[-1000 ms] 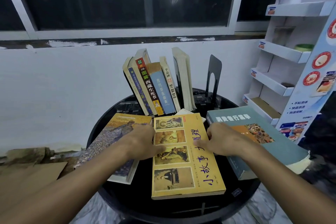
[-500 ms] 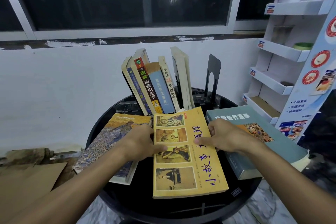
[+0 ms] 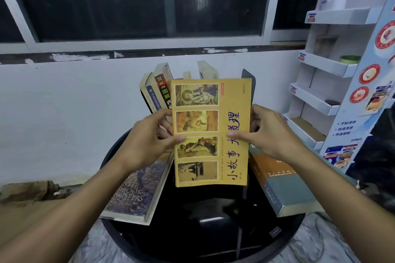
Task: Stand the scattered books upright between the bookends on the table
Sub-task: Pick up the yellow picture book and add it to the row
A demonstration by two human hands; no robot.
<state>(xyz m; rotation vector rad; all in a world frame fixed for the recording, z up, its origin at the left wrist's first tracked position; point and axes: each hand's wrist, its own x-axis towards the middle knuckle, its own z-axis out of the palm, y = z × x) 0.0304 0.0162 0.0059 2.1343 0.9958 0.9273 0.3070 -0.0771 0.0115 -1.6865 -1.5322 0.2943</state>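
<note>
Partway. A row (image 3: 159, 89) of books stands leaning at the back of the table (image 3: 213, 232), with a black bookend (image 3: 249, 76) to its right (any left one is hidden). The yellow book (image 3: 213, 100) is held clear of the table; the left hand (image 3: 145, 141) grips its left edge and the right hand (image 3: 272, 134) pinches its right edge. A purple book (image 3: 134, 190) and a teal book (image 3: 288, 190) lie flat, overhanging the rim. The gap by the bookend is hidden. A rack (image 3: 320, 66) stands near on the right.
</note>
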